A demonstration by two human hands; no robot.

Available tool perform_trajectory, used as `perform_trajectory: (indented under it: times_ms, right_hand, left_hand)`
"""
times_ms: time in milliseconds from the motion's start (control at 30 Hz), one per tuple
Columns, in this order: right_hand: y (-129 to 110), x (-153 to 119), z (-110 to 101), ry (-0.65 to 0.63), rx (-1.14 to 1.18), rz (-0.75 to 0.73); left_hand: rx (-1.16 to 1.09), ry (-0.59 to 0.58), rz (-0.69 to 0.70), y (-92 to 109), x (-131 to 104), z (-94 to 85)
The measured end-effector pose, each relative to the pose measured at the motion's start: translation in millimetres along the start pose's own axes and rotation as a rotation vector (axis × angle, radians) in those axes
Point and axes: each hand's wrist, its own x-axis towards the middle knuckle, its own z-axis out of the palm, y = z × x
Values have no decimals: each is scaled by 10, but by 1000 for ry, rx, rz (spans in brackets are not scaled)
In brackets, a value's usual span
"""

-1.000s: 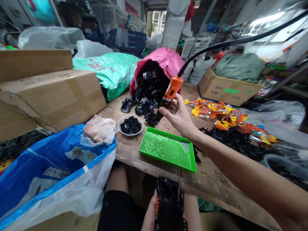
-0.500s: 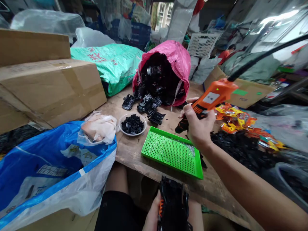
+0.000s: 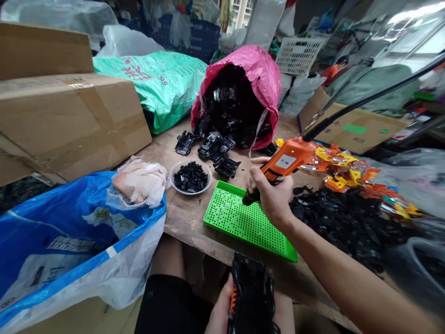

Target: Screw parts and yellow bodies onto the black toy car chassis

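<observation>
Far left: brown cardboard box (image 3: 73,120), with an open blue-and-white sack (image 3: 139,250) in front of it. Crumpled plastic bag (image 3: 139,182) at the sack's upper right rim, something tan inside, can't tell what. Green woven sack (image 3: 167,88) with red print lies behind, just beside the box. Round clear dish (image 3: 210,178) on the worktop (image 3: 187,218), holding a heap of small black plastic parts (image 3: 191,177). Behind it, loose black molded parts (image 3: 212,144) at the mouth of a pink sack (image 3: 266,76), which lies on its side, more black parts inside. Bottom center, below the worktop edge: left hand (image 3: 220,308), fingers closed on the side of a black toy-vehicle body (image 3: 252,297), orange pieces along its left side; far fingers hidden. Green perforated tray (image 3: 224,220) near the worktop's front edge, small shiny bits in it. Right hand (image 3: 276,197) has its fingers wrapped around an orange-and-black electric screwdriver (image 3: 287,160), nose tilted down-left above the tray; can't tell if it touches. Black cable (image 3: 361,102) runs from its rear to upper right. Right side: black parts pile (image 3: 340,218), orange-yellow parts (image 3: 347,171) behind it, clear plastic tub (image 3: 410,269) at the edge.
</observation>
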Motion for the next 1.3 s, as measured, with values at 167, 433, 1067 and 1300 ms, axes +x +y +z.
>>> perform_trajectory:
  times_ms: [167,433,1067,1300]
  right_hand:
    - [103,8,35,55,33,-7]
    - [186,22,58,84,202,6]
    - [273,17,90,61,256,-56]
    - [280,19,87,72,268,-31]
  left_hand:
    - [-4,5,1,-19,7,-21]
    - [-1,35,-16,-14,29,-28]
    - [61,107,-39,6,62,-33]
    - [77,99,-27,4,68,-29]
